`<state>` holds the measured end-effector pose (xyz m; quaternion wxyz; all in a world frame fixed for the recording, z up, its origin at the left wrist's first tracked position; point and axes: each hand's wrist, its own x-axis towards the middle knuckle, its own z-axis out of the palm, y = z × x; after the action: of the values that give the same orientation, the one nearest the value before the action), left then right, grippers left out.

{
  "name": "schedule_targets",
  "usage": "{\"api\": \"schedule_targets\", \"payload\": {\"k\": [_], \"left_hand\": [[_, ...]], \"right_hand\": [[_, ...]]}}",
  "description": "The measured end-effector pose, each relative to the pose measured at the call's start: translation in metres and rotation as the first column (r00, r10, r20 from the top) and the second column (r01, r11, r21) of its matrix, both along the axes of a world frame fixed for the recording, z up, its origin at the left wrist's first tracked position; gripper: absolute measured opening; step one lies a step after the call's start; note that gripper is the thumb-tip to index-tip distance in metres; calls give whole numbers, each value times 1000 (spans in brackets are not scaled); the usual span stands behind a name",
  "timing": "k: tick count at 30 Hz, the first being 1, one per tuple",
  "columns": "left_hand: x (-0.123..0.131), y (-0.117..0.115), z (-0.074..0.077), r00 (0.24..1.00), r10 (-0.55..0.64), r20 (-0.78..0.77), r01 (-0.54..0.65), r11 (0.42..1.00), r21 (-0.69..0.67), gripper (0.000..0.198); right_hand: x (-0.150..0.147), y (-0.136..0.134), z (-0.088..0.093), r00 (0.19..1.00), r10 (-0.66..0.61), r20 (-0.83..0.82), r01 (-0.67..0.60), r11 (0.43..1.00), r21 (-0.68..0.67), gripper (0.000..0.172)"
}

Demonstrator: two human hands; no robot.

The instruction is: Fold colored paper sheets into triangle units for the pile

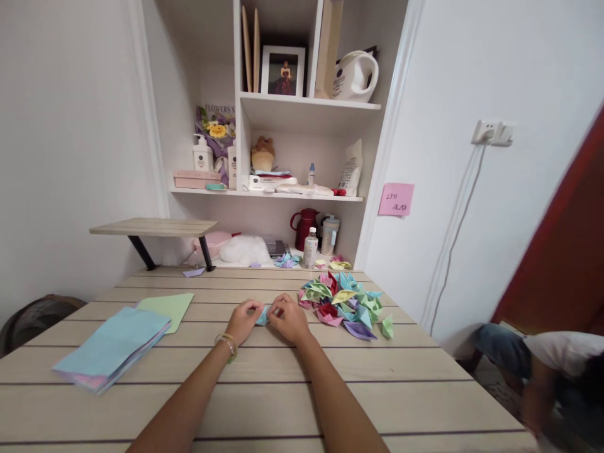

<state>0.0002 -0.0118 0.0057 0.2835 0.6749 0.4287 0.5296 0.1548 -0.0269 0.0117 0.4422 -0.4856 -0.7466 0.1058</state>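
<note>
A small folded piece of light blue paper (262, 316) is pinched between my two hands over the middle of the table. My left hand (245, 319), with bracelets at the wrist, grips its left side, fingers closed. On the other side my right hand (287, 316) closes its fingertips on it, covering part of the paper. Just right of my right hand lies a pile of folded paper boats (346, 296) in several colours. To the left rests a stack of blue paper sheets (116, 343), with pink edges below, partly over a green sheet (174, 308).
The slatted wooden table (264, 402) has a small raised shelf (155, 226) at its back left. Behind stand a bottle (310, 248), a red jug (306, 228) and more folded paper (287, 260). A person (561, 371) crouches at the lower right, near a hanging cord (460, 233).
</note>
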Motion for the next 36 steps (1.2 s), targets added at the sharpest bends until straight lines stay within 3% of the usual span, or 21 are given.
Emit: {"api": "schedule_targets", "payload": {"k": [5, 10, 14, 19, 22, 29, 36], "left_hand": [[1, 3, -3, 973, -54, 224, 87, 987, -137, 23], [3, 5, -7, 895, -9, 445, 139, 955, -262, 33], [3, 7, -6, 902, 49, 430, 59, 971, -233, 32], [0, 8, -4, 944, 120, 308, -96, 991, -93, 29], [0, 8, -4, 943, 157, 293, -140, 987, -78, 30], [7, 2, -2, 872, 102, 479, -2, 978, -206, 35], [1, 2, 3, 831, 107, 545, 27, 973, -231, 38]], "right_hand": [[-4, 7, -9, 992, 58, -114, -62, 998, -33, 8], [-13, 11, -16, 972, 121, -203, -132, 990, -46, 9], [-21, 7, -15, 940, 153, -305, -192, 976, -103, 10], [-28, 2, -12, 901, 158, -403, -217, 970, -106, 11], [-29, 3, -14, 881, 163, -444, -234, 966, -109, 21], [-24, 12, -16, 747, 152, -647, -292, 950, -115, 29], [-13, 14, -9, 751, 115, -650, -236, 966, -102, 26]]}}
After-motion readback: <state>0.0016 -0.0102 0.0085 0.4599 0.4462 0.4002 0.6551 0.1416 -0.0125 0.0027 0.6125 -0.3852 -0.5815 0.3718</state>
